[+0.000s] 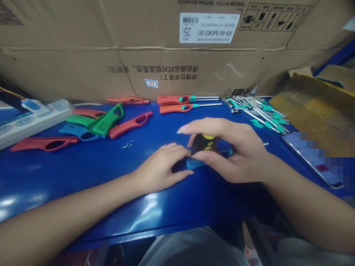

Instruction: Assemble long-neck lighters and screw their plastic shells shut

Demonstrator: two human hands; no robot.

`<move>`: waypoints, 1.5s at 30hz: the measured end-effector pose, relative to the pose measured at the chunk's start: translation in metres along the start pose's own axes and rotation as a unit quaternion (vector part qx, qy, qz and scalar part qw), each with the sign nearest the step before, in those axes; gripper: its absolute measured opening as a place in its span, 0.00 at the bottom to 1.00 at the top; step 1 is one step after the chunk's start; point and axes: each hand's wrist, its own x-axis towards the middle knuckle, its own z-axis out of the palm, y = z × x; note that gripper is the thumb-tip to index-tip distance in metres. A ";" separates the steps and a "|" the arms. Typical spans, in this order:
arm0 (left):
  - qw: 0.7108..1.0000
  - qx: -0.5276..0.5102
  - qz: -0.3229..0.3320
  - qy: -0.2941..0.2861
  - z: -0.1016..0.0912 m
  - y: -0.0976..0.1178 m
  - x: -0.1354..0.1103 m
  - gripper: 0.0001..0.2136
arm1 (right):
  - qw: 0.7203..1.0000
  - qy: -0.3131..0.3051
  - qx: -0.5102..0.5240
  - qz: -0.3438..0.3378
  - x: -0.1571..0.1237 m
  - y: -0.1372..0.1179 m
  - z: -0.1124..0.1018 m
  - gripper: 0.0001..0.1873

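Observation:
My right hand (238, 147) is closed around a short, thick screwdriver (203, 143) with a black and yellow handle. Its tip is hidden, pointing down at a blue gas lighter (194, 163) that lies on the table under my hands. Fingers and thumb of my left hand (163, 166) pinch the left end of that lighter. Most of the lighter is covered by my right hand; a bit of a green trigger and a metal tube end show beyond it. Several small screws (127, 144) lie on the blue table (111, 199) to the left.
Loose red, green and blue lighter shells (108, 120) lie at left beside a white power strip (36, 120). Two assembled lighters (177, 99) rest against a cardboard box (91, 70). Metal tubes with green triggers (260, 111) are piled at right, near a phone (307, 155).

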 end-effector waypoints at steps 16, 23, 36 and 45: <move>0.991 0.123 -0.059 -0.009 -0.017 0.014 -0.001 0.17 | 0.939 0.180 -0.246 0.159 -0.003 0.063 -0.063 0.13; 0.971 0.220 -0.086 -0.044 -0.031 0.011 -0.001 0.15 | 0.901 0.101 -0.343 0.248 -0.033 0.113 -0.067 0.09; 0.974 0.216 -0.064 0.001 -0.070 -0.042 0.022 0.13 | 0.832 -0.233 -0.282 0.418 -0.061 0.132 -0.072 0.16; 0.961 0.257 -0.093 0.044 -0.087 -0.083 0.068 0.11 | 0.809 -0.276 -0.278 0.439 -0.063 0.136 -0.073 0.19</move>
